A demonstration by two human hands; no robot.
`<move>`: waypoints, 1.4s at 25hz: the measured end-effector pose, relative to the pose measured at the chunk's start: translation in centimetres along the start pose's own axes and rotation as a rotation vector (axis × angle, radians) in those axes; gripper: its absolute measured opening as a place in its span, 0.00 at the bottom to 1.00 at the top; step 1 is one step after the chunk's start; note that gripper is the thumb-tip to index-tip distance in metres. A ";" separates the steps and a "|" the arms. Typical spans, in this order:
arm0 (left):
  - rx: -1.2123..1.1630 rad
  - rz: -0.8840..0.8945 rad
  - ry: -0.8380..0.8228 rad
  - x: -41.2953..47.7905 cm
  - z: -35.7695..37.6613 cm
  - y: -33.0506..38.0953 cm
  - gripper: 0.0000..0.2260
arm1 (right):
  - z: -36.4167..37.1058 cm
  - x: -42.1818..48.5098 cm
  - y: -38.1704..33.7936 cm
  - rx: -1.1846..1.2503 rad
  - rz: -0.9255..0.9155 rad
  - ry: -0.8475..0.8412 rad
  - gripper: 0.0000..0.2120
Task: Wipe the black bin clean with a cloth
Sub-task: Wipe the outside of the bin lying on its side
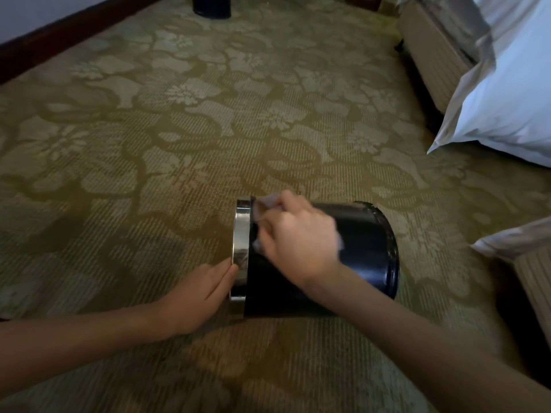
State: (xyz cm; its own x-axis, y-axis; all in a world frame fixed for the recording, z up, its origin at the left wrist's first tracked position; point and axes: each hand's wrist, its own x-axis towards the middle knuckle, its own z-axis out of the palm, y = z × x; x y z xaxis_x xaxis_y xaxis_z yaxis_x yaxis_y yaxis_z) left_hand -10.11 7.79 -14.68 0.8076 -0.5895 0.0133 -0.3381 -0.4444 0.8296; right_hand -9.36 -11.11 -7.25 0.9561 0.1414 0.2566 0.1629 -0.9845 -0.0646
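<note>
The black bin (366, 248) lies on its side on the carpet, its chrome rim (242, 245) facing left. My right hand (298, 242) grips a small pale cloth (268, 204) and presses it against the bin's upper side, close to the rim. Most of the cloth is hidden under my fingers. My left hand (199, 293) rests with straight fingers against the lower part of the chrome rim, steadying the bin.
Patterned olive carpet (179, 144) covers the floor. A bed with white bedding (507, 93) stands at the right. Another dark bin (211, 5) stands at the far wall, beside a dark skirting board (59, 34). A bed corner (530, 263) sits right of the bin.
</note>
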 end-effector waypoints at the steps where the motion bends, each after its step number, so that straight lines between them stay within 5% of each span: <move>1: 0.020 0.018 0.012 0.0 0.0 -0.1 0.15 | 0.4 0.7 -1.5 0.003 -0.038 -0.009 0.11; 6: 0.001 0.024 0.004 -0.1 0.2 -0.6 0.16 | -0.8 -0.5 2.7 -0.008 -0.054 -0.042 0.11; 12: -0.001 0.022 -0.027 -0.4 0.2 -0.4 0.16 | -3.9 -5.3 13.9 -0.216 0.246 -0.128 0.14; 17: 0.046 0.030 -0.029 -0.9 0.4 -0.4 0.14 | -2.4 -2.5 8.0 -0.089 0.247 -0.077 0.11; 23: 0.102 0.070 0.000 -1.0 0.2 0.1 0.12 | 0.2 1.3 -2.7 0.019 -0.033 -0.051 0.13; 30: 0.139 0.011 -0.116 -1.9 0.5 -0.7 0.13 | -3.0 -2.6 8.9 -0.050 0.196 -0.144 0.13; 35: -0.022 -0.082 -0.148 -2.3 -0.2 0.5 0.15 | -2.9 -4.3 9.0 -0.157 0.178 -0.106 0.11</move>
State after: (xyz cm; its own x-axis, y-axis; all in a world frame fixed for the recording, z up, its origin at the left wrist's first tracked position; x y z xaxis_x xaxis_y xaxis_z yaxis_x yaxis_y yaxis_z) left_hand -12.04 9.06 -14.17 0.7512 -0.6458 -0.1361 -0.2621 -0.4812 0.8365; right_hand -12.68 -20.85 -6.15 0.9880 -0.0333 0.1511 -0.0417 -0.9977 0.0527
